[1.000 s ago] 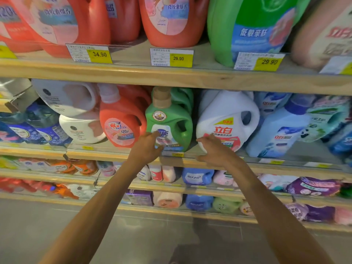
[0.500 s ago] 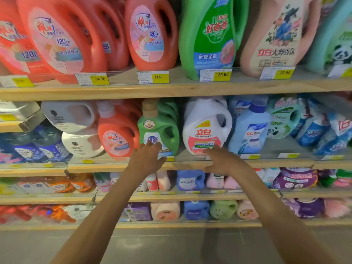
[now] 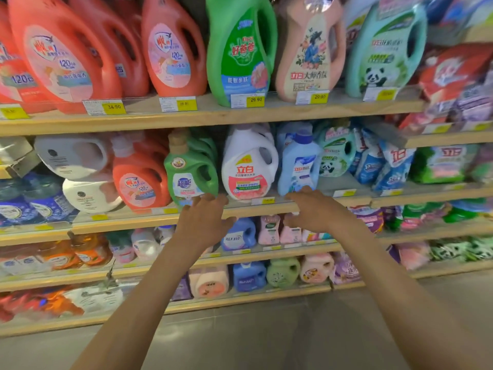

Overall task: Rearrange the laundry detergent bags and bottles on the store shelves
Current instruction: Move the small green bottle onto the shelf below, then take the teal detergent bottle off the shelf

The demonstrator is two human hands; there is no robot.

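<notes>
- Wooden store shelving (image 3: 213,116): four tiers are visible, each with a pale board edge. The lower tiers and the right side are blurred.
- Large red-orange detergent bottles (image 3: 56,57): they stand upright in a row on the left of the top tier.
- Tall green detergent bottle (image 3: 240,49), pink floral bottle (image 3: 309,49) and teal panda bottle (image 3: 384,49): they stand side by side on the top tier, to the right of the red-orange row.
- White detergent bottle (image 3: 248,166): it stands upright on the second tier, between a green bottle with a tan cap (image 3: 189,172) on its left and a light-blue bottle (image 3: 298,164) on its right.
- Blue-and-white detergent bags (image 3: 392,166): they lean together on the second tier, well to the right of the light-blue bottle.
- Left hand (image 3: 205,222): it is raised to the second-tier board edge (image 3: 253,210), palm away, fingers straight and spread, holding nothing. The tips lie at the foot of the green bottle with the tan cap; contact cannot be told.
- Right hand (image 3: 314,209): its fingers are extended and apart, holding nothing. The tips lie at the base of the light-blue bottle; contact cannot be told.
- Yellow price tags (image 3: 113,106): they are clipped along the shelf edges.
</notes>
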